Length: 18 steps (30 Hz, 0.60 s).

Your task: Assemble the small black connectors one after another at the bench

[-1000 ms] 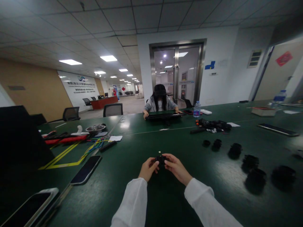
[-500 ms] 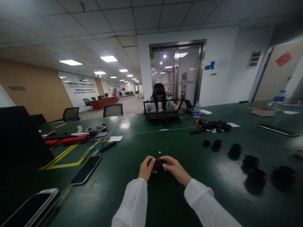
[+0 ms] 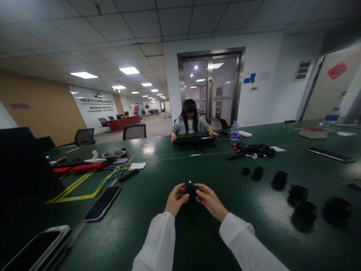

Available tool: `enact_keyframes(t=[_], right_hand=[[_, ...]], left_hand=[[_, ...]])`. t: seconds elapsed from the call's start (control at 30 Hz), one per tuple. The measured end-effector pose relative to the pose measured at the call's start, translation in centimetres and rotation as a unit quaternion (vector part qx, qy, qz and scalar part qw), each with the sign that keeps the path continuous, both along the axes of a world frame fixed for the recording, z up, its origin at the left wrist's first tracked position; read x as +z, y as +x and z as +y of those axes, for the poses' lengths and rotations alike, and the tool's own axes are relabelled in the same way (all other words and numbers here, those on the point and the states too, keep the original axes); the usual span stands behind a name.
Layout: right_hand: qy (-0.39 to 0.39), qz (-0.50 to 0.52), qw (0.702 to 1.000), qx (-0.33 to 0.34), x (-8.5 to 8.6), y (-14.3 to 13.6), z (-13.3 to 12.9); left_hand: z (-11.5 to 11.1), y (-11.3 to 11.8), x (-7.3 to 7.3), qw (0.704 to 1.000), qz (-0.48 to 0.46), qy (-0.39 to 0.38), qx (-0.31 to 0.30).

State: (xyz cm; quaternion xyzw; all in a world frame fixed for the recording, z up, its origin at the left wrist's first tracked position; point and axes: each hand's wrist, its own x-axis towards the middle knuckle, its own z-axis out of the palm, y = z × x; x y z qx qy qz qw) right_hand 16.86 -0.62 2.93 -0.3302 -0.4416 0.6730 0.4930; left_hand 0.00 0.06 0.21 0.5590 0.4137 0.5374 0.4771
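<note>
Part between left and right grip

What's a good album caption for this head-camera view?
Left hand and right hand hold a small black part above a green table, black pieces to the right.

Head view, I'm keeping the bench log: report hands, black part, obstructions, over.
Left hand and right hand both gripping small black part. Green table beneath. Small pale scrap just beyond, apparently not blocking.

hands: holding small black part | black pieces: spread rightward on green table
</note>
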Motion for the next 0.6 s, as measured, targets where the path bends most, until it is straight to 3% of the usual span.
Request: enact_keyframes(t=[0.3, 0.6], right_hand=[[0.042, -0.039, 0.997, 0.043, -0.4, 0.2, 0.0], [0.001, -0.002, 1.000, -0.003, -0.5, 0.0, 0.3]], left_hand=[[-0.7, 0.4, 0.7, 0.994, 0.100, -0.008, 0.034], [-1.0, 0.6, 1.0, 0.997, 0.072, 0.021, -0.015]])
